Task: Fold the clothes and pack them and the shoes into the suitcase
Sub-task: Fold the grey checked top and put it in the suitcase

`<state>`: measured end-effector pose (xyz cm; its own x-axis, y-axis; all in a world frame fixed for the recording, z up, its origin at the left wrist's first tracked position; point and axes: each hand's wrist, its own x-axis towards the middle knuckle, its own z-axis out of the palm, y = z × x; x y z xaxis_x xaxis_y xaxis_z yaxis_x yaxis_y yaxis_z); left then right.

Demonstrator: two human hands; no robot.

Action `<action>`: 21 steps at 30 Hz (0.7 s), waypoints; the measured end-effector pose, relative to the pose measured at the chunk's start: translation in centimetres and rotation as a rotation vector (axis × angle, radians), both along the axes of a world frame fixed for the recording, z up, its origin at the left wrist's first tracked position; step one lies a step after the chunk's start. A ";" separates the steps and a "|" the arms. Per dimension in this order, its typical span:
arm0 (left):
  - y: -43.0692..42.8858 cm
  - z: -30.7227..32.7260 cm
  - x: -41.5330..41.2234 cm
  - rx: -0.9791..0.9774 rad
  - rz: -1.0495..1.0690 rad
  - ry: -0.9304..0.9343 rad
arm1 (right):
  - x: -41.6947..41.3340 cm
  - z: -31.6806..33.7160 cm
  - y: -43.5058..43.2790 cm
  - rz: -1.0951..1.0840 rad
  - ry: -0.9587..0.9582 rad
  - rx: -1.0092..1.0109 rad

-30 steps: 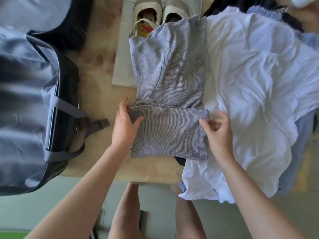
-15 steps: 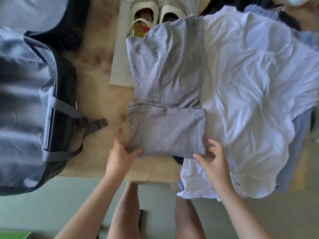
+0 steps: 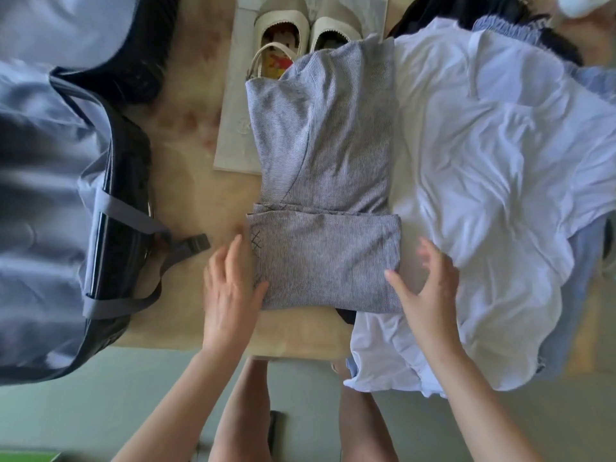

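A grey striped garment [image 3: 326, 181] lies lengthwise on the table, its near end folded over into a flat band [image 3: 326, 261]. My left hand [image 3: 230, 291] sits at the band's near left corner, thumb on the cloth and fingers straight on the table. My right hand [image 3: 426, 288] is at the near right corner, thumb on the grey cloth, fingers spread and blurred over the white garment [image 3: 493, 181]. A pair of cream shoes [image 3: 300, 31] stands on a pale cloth bag [image 3: 233, 135] beyond the garment. The open suitcase [image 3: 66, 201] with grey lining lies at the left.
A heap of white, light-blue [image 3: 566, 321] and dark clothes fills the right side and hangs over the table's near edge. A grey strap with a black buckle [image 3: 200, 243] trails from the suitcase onto the bare wooden table [image 3: 196, 195]. My legs show below the edge.
Both hands slid from the band's upper corners toward me to its near corners. They then let go of their pinch and now lie with fingers spread.
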<state>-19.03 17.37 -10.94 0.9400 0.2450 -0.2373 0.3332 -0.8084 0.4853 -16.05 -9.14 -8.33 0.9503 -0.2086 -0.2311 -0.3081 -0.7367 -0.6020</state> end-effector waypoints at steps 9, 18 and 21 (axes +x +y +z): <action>-1.5 -2.4 4.5 0.129 -0.582 0.080 | 5.7 -1.6 2.1 -0.239 -0.012 0.201; -0.3 -3.4 5.3 0.319 -0.647 0.165 | 6.4 -3.7 1.6 -0.180 -0.087 0.052; -0.5 -3.1 5.2 0.348 -0.629 0.154 | 6.2 -4.0 1.1 -0.118 -0.112 -0.069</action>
